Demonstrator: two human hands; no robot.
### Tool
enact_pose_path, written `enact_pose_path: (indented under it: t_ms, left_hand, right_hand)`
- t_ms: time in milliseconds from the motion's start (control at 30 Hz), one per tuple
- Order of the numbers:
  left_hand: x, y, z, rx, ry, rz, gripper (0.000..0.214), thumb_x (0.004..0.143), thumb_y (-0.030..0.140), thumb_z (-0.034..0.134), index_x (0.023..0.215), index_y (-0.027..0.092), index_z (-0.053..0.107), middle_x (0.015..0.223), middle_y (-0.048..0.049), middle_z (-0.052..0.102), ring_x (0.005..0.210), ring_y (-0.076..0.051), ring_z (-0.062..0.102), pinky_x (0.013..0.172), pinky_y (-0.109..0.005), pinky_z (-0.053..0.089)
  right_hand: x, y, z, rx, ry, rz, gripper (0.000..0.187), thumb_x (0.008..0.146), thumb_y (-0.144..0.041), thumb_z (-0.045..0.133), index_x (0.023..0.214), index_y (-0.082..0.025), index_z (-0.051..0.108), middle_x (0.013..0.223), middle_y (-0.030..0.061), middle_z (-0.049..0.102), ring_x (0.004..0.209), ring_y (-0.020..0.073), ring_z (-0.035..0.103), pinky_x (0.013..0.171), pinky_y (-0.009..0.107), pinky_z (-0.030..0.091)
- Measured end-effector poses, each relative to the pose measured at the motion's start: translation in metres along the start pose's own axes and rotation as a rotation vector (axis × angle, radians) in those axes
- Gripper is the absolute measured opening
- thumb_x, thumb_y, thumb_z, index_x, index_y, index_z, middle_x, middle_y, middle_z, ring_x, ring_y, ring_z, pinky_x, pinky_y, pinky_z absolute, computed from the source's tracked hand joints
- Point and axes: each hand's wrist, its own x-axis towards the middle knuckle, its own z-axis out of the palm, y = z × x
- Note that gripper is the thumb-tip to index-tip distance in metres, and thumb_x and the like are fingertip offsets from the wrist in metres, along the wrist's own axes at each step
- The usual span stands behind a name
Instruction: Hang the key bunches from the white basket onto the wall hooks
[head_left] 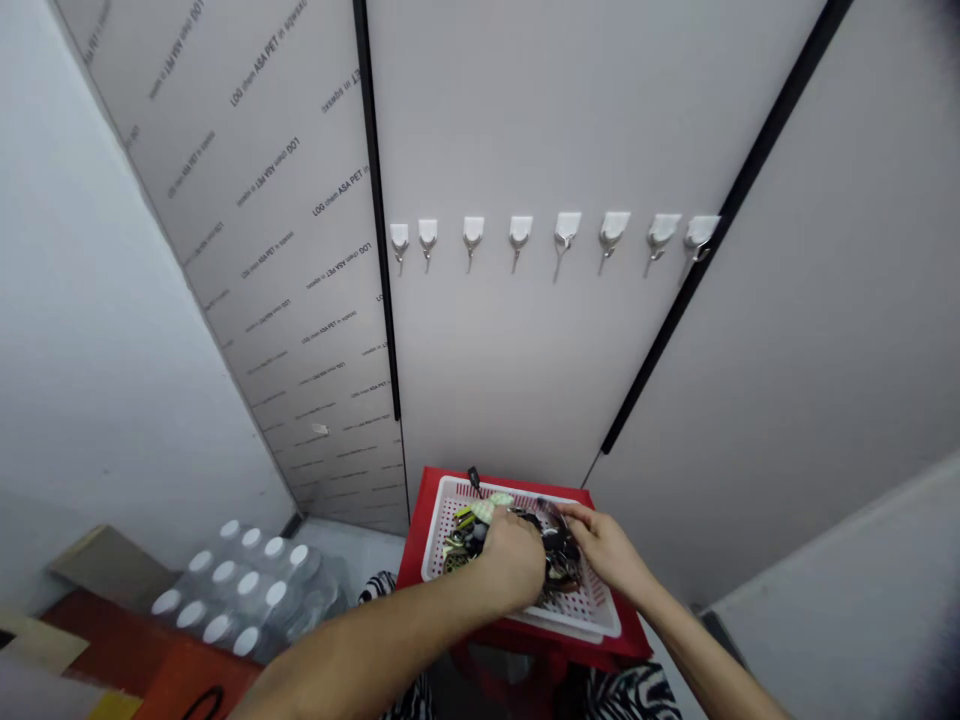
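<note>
A white perforated plastic basket (600,610) holds a jumbled heap of small items that look like keys and keychains (561,568). My left hand (517,560) is in the middle of the heap, its fingers curled down into it; what they hold is hidden. At the basket's right side, my right hand (606,545) has thumb and fingers closed at the edge of the heap, on a dark item too unclear to name. A pale green patterned piece (486,508) lies just beyond my left hand. One black key fob (474,478) rests over the far rim.
The basket stands on a red stool (416,540) against grey-white panels. Several white adhesive hooks (520,235) run in a row across the panel ahead. Capped clear bottles (225,580) stand at lower left, near an orange-red box (187,680).
</note>
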Motion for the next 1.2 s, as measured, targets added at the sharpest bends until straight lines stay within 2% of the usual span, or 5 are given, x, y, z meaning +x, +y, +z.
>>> enact_pose_path:
  t_ms: [233, 467, 667, 933, 1200]
  left_hand:
    - [-0.007, 0.005, -0.008, -0.224, 0.065, -0.054, 0.044, 0.058, 0.029, 0.048, 0.095, 0.005, 0.045, 0.090, -0.0153, 0.051, 0.082, -0.024, 0.045, 0.068, -0.032, 0.036]
    - [0.001, -0.035, -0.054, -0.925, 0.395, -0.024, 0.028, 0.067, 0.035, 0.034, 0.073, 0.014, 0.051, 0.071, -0.0037, 0.056, 0.065, -0.012, 0.048, 0.062, -0.023, 0.037]
    - [0.017, -0.066, -0.095, -1.750, 0.159, -0.098, 0.055, 0.065, 0.057, 0.001, 0.041, 0.015, 0.029, 0.033, 0.0031, 0.032, 0.030, -0.004, 0.028, 0.035, -0.018, 0.021]
    - [0.011, -0.068, -0.104, -1.820, 0.031, 0.064, 0.057, 0.065, 0.058, 0.000, 0.038, 0.015, 0.027, 0.028, 0.0025, 0.030, 0.026, -0.003, 0.021, 0.033, -0.018, 0.013]
    - [0.010, -0.069, -0.101, -1.805, 0.013, 0.079, 0.057, 0.065, 0.058, 0.002, 0.038, 0.015, 0.027, 0.028, 0.0028, 0.028, 0.026, -0.003, 0.021, 0.033, -0.018, 0.013]
  right_hand:
    - [-0.014, -0.018, -0.006, -0.063, 0.329, -0.130, 0.029, 0.065, -0.033, 0.037, 0.080, -0.016, 0.054, 0.084, 0.0071, 0.057, 0.079, 0.0171, 0.050, 0.072, 0.028, 0.036]
    - [-0.003, -0.056, -0.003, 0.231, 0.168, -0.149, 0.031, 0.066, -0.042, 0.037, 0.063, -0.015, 0.052, 0.063, 0.0047, 0.055, 0.063, 0.0144, 0.049, 0.062, 0.027, 0.037]
    - [0.026, -0.111, -0.011, 0.856, -0.144, -0.094, 0.053, 0.067, -0.057, 0.013, 0.036, -0.017, 0.028, 0.033, -0.0047, 0.028, 0.030, 0.0053, 0.028, 0.035, 0.020, 0.028]
    - [0.033, -0.131, -0.015, 0.994, -0.325, -0.114, 0.056, 0.066, -0.059, 0.012, 0.032, -0.017, 0.024, 0.028, -0.0059, 0.019, 0.025, 0.0040, 0.020, 0.030, 0.018, 0.020]
    - [0.031, -0.128, -0.014, 0.889, -0.305, -0.093, 0.055, 0.065, -0.060, 0.009, 0.034, -0.017, 0.022, 0.029, -0.0064, 0.019, 0.026, 0.0034, 0.020, 0.032, 0.018, 0.022]
